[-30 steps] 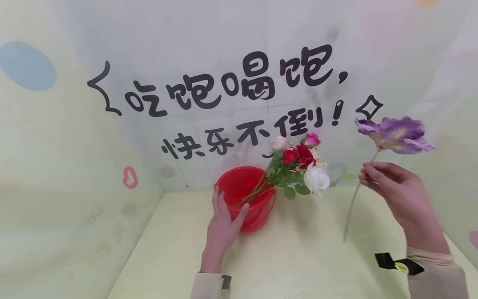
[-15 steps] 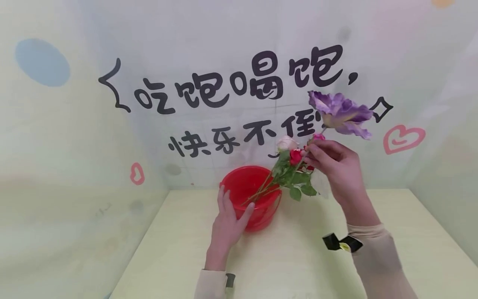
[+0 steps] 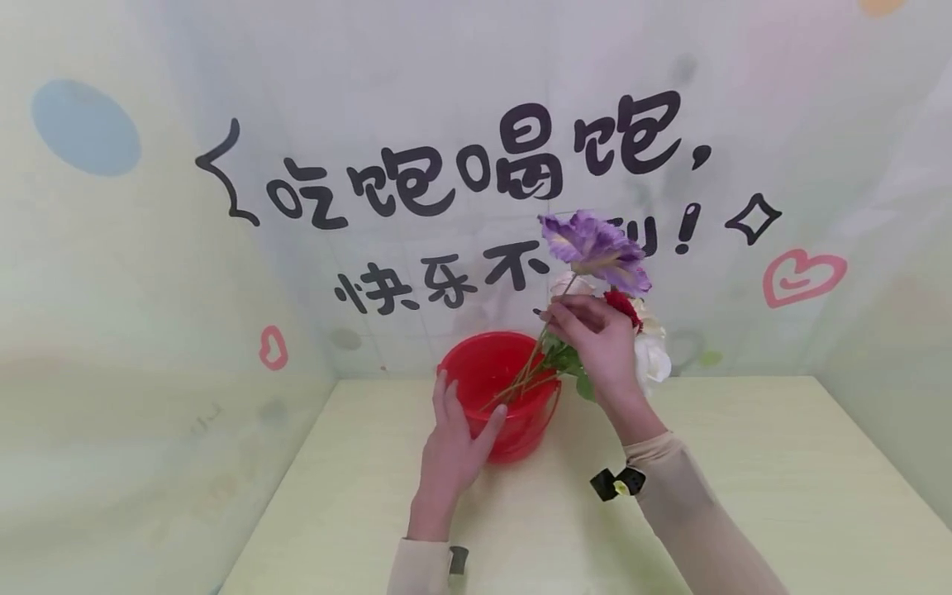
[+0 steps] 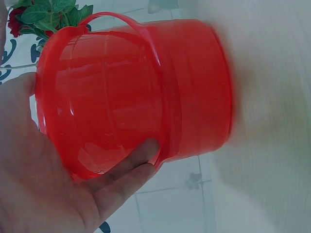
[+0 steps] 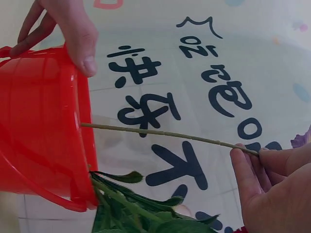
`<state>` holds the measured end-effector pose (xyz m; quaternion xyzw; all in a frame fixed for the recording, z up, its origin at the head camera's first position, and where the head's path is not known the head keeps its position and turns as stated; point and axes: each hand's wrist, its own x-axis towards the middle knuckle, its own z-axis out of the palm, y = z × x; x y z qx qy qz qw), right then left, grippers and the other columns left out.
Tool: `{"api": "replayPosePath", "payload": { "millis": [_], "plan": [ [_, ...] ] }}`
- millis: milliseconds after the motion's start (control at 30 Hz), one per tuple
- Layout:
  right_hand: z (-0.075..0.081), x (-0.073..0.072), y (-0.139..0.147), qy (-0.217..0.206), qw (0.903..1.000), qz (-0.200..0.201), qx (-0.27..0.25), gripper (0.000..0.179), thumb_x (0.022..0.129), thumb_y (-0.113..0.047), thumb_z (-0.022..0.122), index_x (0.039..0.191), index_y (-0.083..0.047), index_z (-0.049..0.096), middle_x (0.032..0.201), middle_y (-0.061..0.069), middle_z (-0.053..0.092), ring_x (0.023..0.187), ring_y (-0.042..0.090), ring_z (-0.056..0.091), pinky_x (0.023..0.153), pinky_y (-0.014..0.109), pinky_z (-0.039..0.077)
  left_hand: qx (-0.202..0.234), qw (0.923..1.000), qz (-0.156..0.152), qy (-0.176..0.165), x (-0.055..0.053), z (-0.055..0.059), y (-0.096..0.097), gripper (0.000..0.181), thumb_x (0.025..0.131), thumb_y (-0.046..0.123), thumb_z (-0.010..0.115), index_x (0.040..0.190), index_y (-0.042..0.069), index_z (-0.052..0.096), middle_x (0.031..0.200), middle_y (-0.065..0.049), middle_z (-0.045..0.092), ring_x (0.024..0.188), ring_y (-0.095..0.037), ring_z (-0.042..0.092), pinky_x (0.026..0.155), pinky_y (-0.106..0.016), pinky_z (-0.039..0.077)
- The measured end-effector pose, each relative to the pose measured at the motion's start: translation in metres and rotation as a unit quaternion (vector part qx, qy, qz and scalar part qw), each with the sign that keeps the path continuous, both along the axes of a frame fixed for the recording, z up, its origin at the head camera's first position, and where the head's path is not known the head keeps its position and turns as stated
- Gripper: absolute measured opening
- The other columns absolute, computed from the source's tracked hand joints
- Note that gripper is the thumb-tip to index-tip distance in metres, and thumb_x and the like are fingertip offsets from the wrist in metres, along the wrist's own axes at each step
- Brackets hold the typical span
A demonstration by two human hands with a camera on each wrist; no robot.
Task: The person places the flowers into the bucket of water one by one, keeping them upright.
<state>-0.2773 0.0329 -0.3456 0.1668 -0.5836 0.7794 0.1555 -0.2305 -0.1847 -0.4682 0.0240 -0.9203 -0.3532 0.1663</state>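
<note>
A red plastic bucket (image 3: 524, 431) stands on the table, its handle hanging at the right side. My left hand (image 3: 449, 446) grips it at the near left, thumb at the rim and fingers along the wall, as the left wrist view (image 4: 43, 189) also shows. My right hand (image 3: 601, 343) pinches the stem of a purple flower (image 3: 595, 249) between thumb and fingertips. That stem (image 5: 160, 132) slants down, its lower end past the bucket's rim. Other flowers lean out over the right rim: a red one (image 3: 623, 307), a white one (image 3: 654, 359), and green leaves (image 5: 146, 213).
The pale wooden table (image 3: 342, 496) runs up to a printed back wall (image 3: 446, 74) with black lettering, close behind the bucket. Patterned side walls (image 3: 134, 330) enclose it left and right. Dark devices (image 3: 617, 483) are strapped at both wrists.
My right hand has carried the purple flower leftward from the right side to above the bucket, its stem now reaching inside. My left hand keeps its grip on the bucket.
</note>
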Motion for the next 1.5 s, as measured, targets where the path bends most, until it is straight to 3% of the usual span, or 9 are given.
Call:
{"api": "replayPosePath", "payload": {
  "millis": [200, 400, 700, 1000, 1267, 1500],
  "plan": [
    [-0.017, 0.0, -0.009, -0.061, 0.997, 0.014, 0.045, 0.029, 0.101, -0.004, 0.07, 0.126, 0.011, 0.07, 0.115, 0.027, 0.074, 0.097, 0.023, 0.079, 0.087, 0.035, 0.062, 0.0, 0.9998, -0.011, 0.017, 0.0, 0.002, -0.002, 0.109, 0.091, 0.061, 0.074, 0.169, 0.013, 0.013, 0.166, -0.011, 0.033, 0.11, -0.034, 0.07, 0.084, -0.049, 0.064],
    [-0.033, 0.003, -0.016, -0.091, 0.9934, 0.037, 0.059, 0.031, 0.103, -0.003, 0.068, 0.129, 0.012, 0.067, 0.121, 0.031, 0.071, 0.099, 0.022, 0.079, 0.087, 0.033, 0.062, 0.002, 0.9996, -0.017, 0.022, 0.001, 0.002, -0.002, 0.109, 0.091, 0.058, 0.076, 0.168, 0.012, 0.013, 0.166, -0.011, 0.032, 0.117, -0.035, 0.068, 0.085, -0.049, 0.064],
    [-0.058, 0.001, -0.022, -0.142, 0.9885, 0.051, 0.011, 0.032, 0.102, 0.001, 0.066, 0.131, 0.015, 0.065, 0.124, 0.032, 0.07, 0.097, 0.018, 0.079, 0.089, 0.033, 0.061, -0.005, 0.9994, -0.017, 0.03, 0.001, 0.004, -0.001, 0.109, 0.091, 0.056, 0.077, 0.168, 0.011, 0.014, 0.168, -0.011, 0.03, 0.114, -0.034, 0.069, 0.085, -0.048, 0.064],
    [-0.076, 0.003, -0.021, -0.168, 0.985, 0.037, 0.002, 0.033, 0.102, 0.004, 0.065, 0.131, 0.019, 0.063, 0.116, 0.027, 0.074, 0.097, 0.019, 0.078, 0.087, 0.03, 0.062, -0.009, 0.9995, -0.015, 0.028, 0.0, 0.002, -0.002, 0.109, 0.091, 0.055, 0.077, 0.168, 0.01, 0.015, 0.168, -0.011, 0.029, 0.111, -0.033, 0.07, 0.085, -0.048, 0.064],
    [-0.082, -0.001, -0.02, -0.17, 0.9847, 0.035, 0.007, 0.031, 0.102, 0.002, 0.067, 0.129, 0.016, 0.065, 0.119, 0.029, 0.073, 0.095, 0.015, 0.078, 0.089, 0.03, 0.061, -0.006, 0.9996, -0.014, 0.025, 0.001, 0.002, -0.002, 0.109, 0.091, 0.057, 0.076, 0.168, 0.01, 0.014, 0.166, -0.012, 0.031, 0.108, -0.033, 0.071, 0.084, -0.047, 0.064],
    [-0.086, 0.005, -0.013, -0.163, 0.986, 0.034, 0.011, 0.036, 0.101, 0.003, 0.067, 0.133, 0.018, 0.062, 0.126, 0.032, 0.069, 0.1, 0.014, 0.077, 0.091, 0.03, 0.06, -0.009, 0.9996, -0.014, 0.023, 0.002, 0.003, -0.002, 0.108, 0.093, 0.061, 0.072, 0.168, 0.011, 0.014, 0.168, -0.011, 0.029, 0.108, -0.033, 0.071, 0.083, -0.047, 0.065]
  ]
}}
